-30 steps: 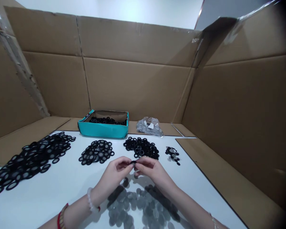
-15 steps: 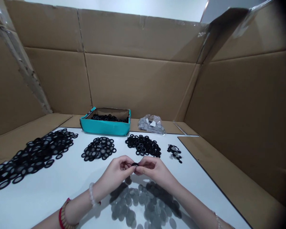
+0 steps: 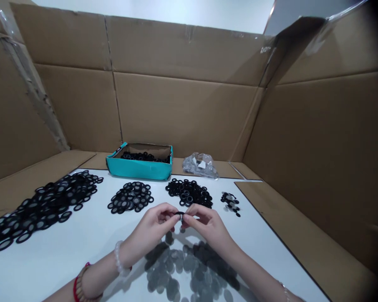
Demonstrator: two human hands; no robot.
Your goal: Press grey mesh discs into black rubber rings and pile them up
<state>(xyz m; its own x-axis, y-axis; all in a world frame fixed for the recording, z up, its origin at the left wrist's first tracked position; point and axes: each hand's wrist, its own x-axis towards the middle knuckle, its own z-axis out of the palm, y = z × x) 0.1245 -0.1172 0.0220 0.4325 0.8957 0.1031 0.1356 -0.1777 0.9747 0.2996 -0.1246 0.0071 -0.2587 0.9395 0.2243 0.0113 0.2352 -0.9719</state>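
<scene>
Now; white table [image 3: 50, 268]; cardboard walls [image 3: 182, 117]; left hand [image 3: 153, 228], right hand [image 3: 206, 224]; fingers [image 3: 172, 217] gripping 1 black ring [image 3: 179, 214]

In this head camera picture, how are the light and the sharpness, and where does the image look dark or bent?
In the head view, the light is soft, with faint shadows below the left hand and right hand. The right edge falls dark, the cardboard wall bows from the wide lens, and the black ring held between the hands is too small to see sharply.
</scene>
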